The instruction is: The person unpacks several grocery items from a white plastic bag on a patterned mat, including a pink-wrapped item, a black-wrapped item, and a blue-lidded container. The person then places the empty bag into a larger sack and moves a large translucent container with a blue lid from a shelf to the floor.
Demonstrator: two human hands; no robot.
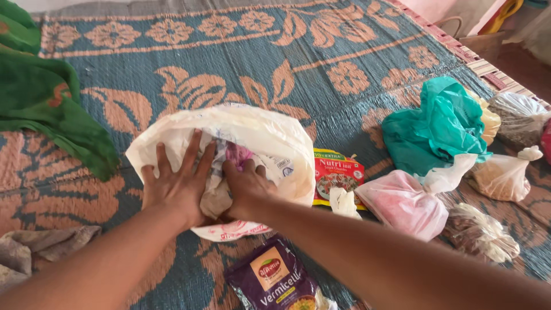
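Both hands [212,189] on white plastic bag [258,135]

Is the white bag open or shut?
Open. The white bag gapes at its mouth, and both hands, left hand and right hand, reach inside, where packets show.

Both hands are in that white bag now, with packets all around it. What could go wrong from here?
1. The white plastic bag looks thin; with the left hand pressing on it and the right hand pushing in, it might tear.
2. The right forearm passes just over the purple packet and close to the red packet, so pulling back could drag them.
3. The pink tied bag lies beside that arm and could get knocked.
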